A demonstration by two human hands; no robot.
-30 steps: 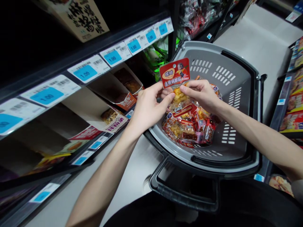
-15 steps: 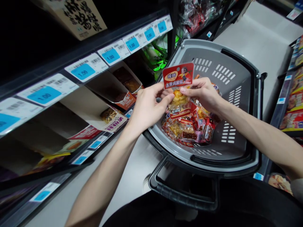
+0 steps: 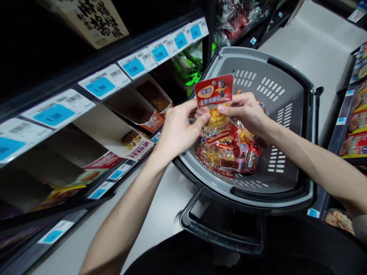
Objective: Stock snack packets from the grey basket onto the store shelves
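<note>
Between my two hands is a small snack packet (image 3: 214, 91) with a red printed top and a clear lower part showing yellow-orange food. My left hand (image 3: 180, 128) pinches its left side, thumb in front. From the right, my right hand (image 3: 248, 112) grips the other edge with the thumb across the front. The packet is held upright above a grey shopping basket (image 3: 289, 152). Under it in the basket lies a heap of small red and clear snack packets (image 3: 229, 162), partly covered by the hands and the held packet.
A shelf with blue-and-white price tags (image 3: 100, 86) runs along the left, with open cartons (image 3: 150, 118) below. The basket's black handle (image 3: 226, 236) hangs toward me. At right, another shelf holds colourful packets (image 3: 355, 131). Pale floor (image 3: 312, 34) stretches beyond the basket.
The packet's red top has tilted slightly and shifted a little left and up. Both hands keep their hold, almost in the same place.
</note>
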